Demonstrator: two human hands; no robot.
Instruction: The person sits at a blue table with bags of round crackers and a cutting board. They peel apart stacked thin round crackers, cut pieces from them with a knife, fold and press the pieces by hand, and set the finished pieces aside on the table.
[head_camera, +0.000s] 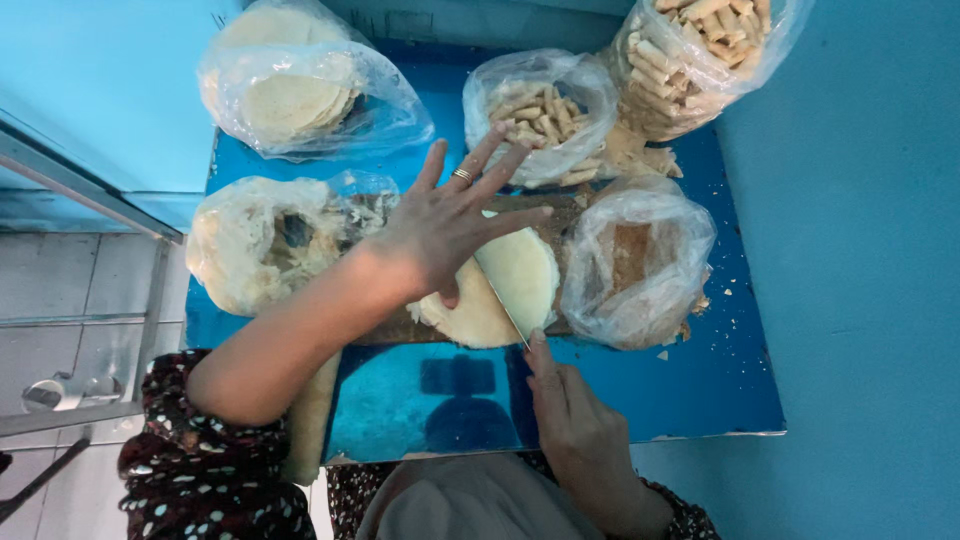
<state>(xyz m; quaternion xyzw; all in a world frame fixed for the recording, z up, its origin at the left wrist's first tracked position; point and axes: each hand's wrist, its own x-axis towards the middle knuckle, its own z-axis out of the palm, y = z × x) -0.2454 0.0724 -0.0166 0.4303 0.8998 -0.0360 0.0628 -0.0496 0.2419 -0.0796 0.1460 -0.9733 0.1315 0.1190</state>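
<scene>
Blue tabletop (620, 400) is carrying plastic bags of flat rounds (300, 95) and rolled sticks (545, 115). Left hand (445, 225) is pressing, fingers spread flat, on the pale wrapper stack (500, 295) at the middle. Right hand (575, 420) is gripping a knife (503, 295), its blade lying across the stack.

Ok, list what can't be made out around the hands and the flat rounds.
- Knife handle: head view, hidden inside the right hand.
- Stack of flat rounds: left hand covers its upper left.
- Board: mostly covered by stack and bags.
- Top right bag: cut off by the frame edge.
</scene>
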